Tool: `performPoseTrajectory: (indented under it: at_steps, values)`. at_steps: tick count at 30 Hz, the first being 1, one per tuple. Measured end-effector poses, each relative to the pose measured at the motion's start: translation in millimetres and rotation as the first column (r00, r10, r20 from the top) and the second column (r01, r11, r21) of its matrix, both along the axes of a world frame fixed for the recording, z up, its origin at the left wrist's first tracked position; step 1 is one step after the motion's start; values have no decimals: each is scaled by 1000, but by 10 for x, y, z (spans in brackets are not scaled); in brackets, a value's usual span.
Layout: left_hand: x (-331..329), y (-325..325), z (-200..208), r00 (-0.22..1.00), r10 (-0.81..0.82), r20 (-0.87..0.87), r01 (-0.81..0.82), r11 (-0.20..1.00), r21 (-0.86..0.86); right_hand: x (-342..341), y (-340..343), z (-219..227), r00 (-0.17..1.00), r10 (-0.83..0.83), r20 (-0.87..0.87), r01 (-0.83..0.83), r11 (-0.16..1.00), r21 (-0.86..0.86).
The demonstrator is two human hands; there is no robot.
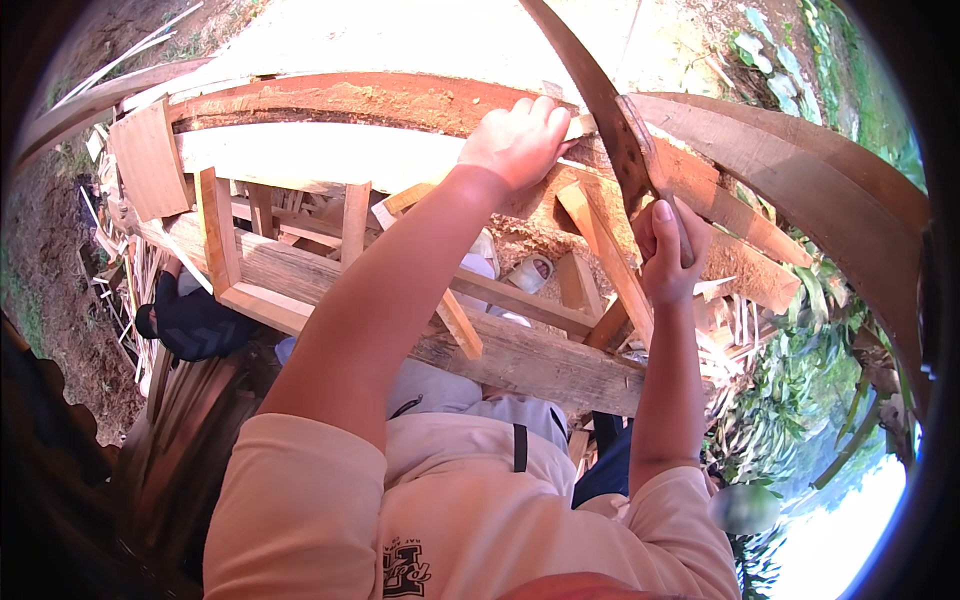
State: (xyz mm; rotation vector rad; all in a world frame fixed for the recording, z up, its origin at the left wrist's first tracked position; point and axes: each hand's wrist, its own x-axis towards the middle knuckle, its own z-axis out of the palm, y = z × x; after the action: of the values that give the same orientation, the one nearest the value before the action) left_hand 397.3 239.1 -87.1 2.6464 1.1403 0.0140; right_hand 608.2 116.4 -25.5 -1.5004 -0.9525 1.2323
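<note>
My right hand [672, 245] is closed round the handle of a handsaw [590, 75]. Its long brown blade rises up and to the left, past the top edge of the view. Further to the left, my left hand [515, 145] is closed on a wooden strip, pressing it down on the long timber beam. The pale end of the wooden strip [581, 126] sticks out beyond the fingers, close beside the saw blade. Whether the teeth touch it I cannot tell. Most of the strip is hidden under my hand. Reddish sawdust covers the timber beam [350, 97].
Below the beam stand several short wooden pieces [355, 222] and a weathered plank [540, 365]. Wide curved boards [800, 150] lie at the right. A person in dark clothes [200, 320] is low at the left, near wood offcuts. Green plants grow at the right.
</note>
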Motion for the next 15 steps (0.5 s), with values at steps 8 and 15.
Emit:
performPoseTrajectory:
  at_steps: [8,15]
  values:
    - [3,70,21,1000,-3,-27,5,998,69,88,-277,-337,999,31,-14,-29,990,135]
    - [0,71,11,996,11,-92,-3,996,86,436,-1214,-22,1000,25,4,-25,998,57]
